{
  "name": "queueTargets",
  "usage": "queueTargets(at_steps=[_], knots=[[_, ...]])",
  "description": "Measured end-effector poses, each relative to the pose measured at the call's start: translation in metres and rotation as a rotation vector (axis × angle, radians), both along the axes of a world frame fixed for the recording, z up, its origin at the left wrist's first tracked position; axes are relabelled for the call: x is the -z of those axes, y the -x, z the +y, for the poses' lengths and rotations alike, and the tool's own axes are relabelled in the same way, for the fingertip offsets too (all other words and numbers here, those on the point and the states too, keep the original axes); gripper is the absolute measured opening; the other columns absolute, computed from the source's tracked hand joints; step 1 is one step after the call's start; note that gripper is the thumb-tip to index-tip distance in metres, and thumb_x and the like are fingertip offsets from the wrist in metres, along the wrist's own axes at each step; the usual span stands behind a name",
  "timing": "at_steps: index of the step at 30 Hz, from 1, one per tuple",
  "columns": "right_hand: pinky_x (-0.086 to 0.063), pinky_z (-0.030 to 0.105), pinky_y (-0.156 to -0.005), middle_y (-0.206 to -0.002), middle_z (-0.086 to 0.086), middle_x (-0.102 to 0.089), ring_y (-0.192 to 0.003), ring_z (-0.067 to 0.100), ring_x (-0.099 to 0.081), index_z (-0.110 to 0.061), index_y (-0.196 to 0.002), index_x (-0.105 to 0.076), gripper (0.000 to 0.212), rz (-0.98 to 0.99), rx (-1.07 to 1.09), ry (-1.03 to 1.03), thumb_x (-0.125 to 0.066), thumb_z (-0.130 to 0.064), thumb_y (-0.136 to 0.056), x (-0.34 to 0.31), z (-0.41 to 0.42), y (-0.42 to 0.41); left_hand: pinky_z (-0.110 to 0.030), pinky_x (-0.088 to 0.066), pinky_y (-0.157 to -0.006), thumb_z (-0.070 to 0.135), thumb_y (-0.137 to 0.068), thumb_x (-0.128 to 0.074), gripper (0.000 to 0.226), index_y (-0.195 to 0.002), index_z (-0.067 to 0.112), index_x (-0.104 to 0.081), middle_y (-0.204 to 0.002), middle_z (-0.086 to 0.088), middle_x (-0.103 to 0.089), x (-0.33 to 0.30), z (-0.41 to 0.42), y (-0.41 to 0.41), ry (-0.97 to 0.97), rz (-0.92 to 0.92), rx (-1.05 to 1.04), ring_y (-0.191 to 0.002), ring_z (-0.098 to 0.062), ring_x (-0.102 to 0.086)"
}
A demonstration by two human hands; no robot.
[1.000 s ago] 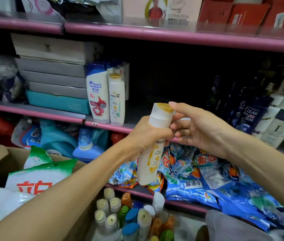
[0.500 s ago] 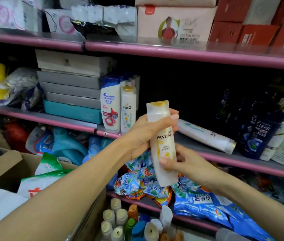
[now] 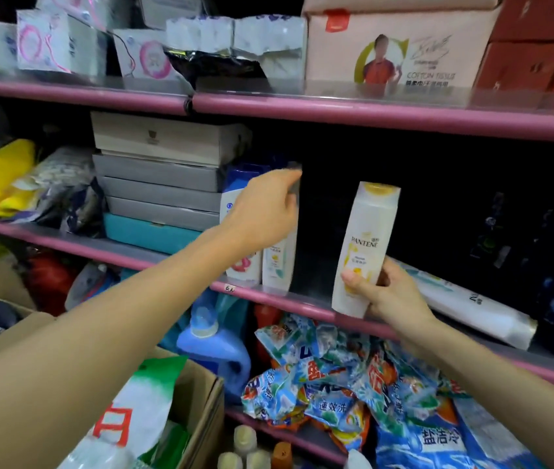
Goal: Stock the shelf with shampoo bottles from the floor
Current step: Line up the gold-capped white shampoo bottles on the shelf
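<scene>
Pantene bottle [image 3: 365, 248] now in right hand [image 3: 387, 292] alone; left hand [image 3: 265, 208] released.

- on the top shelf we see a pink tissue carton [image 3: 394, 52] beside red boxes [image 3: 533, 45].
- grey flat boxes [image 3: 160, 184] are stacked on a teal box [image 3: 153, 231].
- blue detergent packets [image 3: 336, 377] are heaped below.
- a blue jug [image 3: 214, 340] stands beside them.
- the yellow thing [image 3: 1, 177] at left may be cloth.
</scene>
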State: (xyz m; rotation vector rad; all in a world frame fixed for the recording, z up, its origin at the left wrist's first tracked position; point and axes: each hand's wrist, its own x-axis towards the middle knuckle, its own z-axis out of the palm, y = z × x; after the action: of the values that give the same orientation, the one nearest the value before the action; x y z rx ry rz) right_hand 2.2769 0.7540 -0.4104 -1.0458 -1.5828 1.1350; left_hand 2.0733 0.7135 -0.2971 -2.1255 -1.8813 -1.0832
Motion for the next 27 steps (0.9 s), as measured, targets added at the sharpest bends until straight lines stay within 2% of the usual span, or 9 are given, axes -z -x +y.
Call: queueTargets(at_steps=[2,5,8,12,14,16,18,21,27], knots=[[-0.057,0.027,-0.077,-0.105,-0.015,-0.070,-0.091,0.003,-0.068,-0.026,-0.117,-0.059,0.046,-0.054,0.038,-0.050,-0.076,-0.038,-0.076,0.002,0.028,0.018,-0.027,-0.030,-0.095,-0.004,-0.083,-0.043,0.036,-0.116,-0.002,-0.056,-0.126,-0.018,-0.057,0.003,0.014,0.008,0.046,0.148,-0.001,-0.121,-0.033,-0.047],[-0.053,0.025,-0.078,-0.103,-0.010,-0.067,-0.094,0.005,-0.064,-0.024,-0.117,-0.058,0.046,-0.089,0.055,-0.045,-0.078,-0.035,-0.077,0.010,0.058,0.047,-0.035,-0.039,-0.099,-0.004,-0.082,-0.043,0.053,-0.134,0.007,-0.048,-0.137,-0.011,-0.051,0.009,0.028,0.019,0.127,0.225,0.002,-0.124,-0.031,-0.047],[-0.048,0.007,-0.059,-0.094,-0.015,-0.065,-0.085,-0.003,-0.061,-0.026,-0.112,-0.057,0.039,-0.084,0.023,-0.035,-0.077,-0.030,-0.078,0.022,0.074,0.072,-0.032,-0.039,-0.097,-0.004,-0.077,-0.045,0.067,-0.141,0.015,-0.041,-0.144,-0.005,-0.047,0.018,0.033,0.025,0.123,0.275,-0.005,-0.126,-0.028,-0.047],[-0.044,0.002,-0.053,-0.089,-0.020,-0.063,-0.076,-0.007,-0.060,-0.028,-0.108,-0.056,0.033,-0.076,0.008,-0.034,-0.075,-0.027,-0.081,0.025,0.083,0.092,-0.042,-0.045,-0.097,-0.004,-0.069,-0.047,0.069,-0.135,0.017,-0.049,-0.138,-0.003,-0.052,0.022,0.033,0.029,0.049,0.270,0.041,-0.123,-0.029,-0.050],[-0.050,0.007,-0.058,-0.092,-0.013,-0.067,-0.075,-0.005,-0.065,-0.024,-0.112,-0.055,0.040,-0.094,-0.050,-0.013,-0.077,-0.018,-0.079,0.029,0.085,0.094,-0.042,-0.045,-0.098,-0.006,-0.068,-0.047,0.070,-0.134,0.017,-0.050,-0.139,-0.002,-0.052,0.023,0.032,0.030,0.029,0.261,0.050,-0.125,-0.028,-0.049],[-0.059,0.026,-0.074,-0.097,-0.006,-0.069,-0.084,0.003,-0.068,-0.024,-0.113,-0.053,0.048,-0.117,-0.082,0.025,-0.079,-0.011,-0.075,0.035,0.088,0.094,-0.042,-0.045,-0.099,-0.007,-0.067,-0.048,0.072,-0.135,0.017,-0.050,-0.141,-0.001,-0.051,0.023,0.031,0.031,0.016,0.252,0.056,-0.126,-0.027,-0.049],[-0.058,0.039,-0.085,-0.099,-0.004,-0.070,-0.090,0.010,-0.067,-0.027,-0.107,-0.054,0.047,-0.151,-0.074,0.035,-0.080,-0.009,-0.073,0.037,0.090,0.095,-0.042,-0.046,-0.098,-0.008,-0.067,-0.048,0.072,-0.136,0.017,-0.050,-0.141,-0.001,-0.051,0.024,0.031,0.031,0.002,0.240,0.062,-0.126,-0.027,-0.049],[-0.057,0.041,-0.086,-0.097,-0.004,-0.071,-0.090,0.013,-0.068,-0.027,-0.101,-0.059,0.039,-0.157,-0.053,0.023,-0.079,-0.008,-0.073,0.039,0.093,0.098,-0.043,-0.044,-0.101,-0.008,-0.071,-0.049,0.074,-0.139,0.019,-0.045,-0.144,0.001,-0.048,0.026,0.031,0.030,0.001,0.228,0.053,-0.128,-0.025,-0.047],[-0.055,0.038,-0.089,-0.106,0.000,-0.070,-0.097,0.014,-0.067,-0.019,-0.116,-0.058,0.043,-0.244,-0.097,0.013,-0.076,-0.016,-0.078,0.043,0.094,0.096,-0.034,-0.035,-0.110,-0.007,-0.075,-0.044,0.075,-0.144,0.021,-0.037,-0.150,0.005,-0.038,0.031,0.029,0.031,-0.018,0.222,0.063,-0.138,-0.014,-0.034]])
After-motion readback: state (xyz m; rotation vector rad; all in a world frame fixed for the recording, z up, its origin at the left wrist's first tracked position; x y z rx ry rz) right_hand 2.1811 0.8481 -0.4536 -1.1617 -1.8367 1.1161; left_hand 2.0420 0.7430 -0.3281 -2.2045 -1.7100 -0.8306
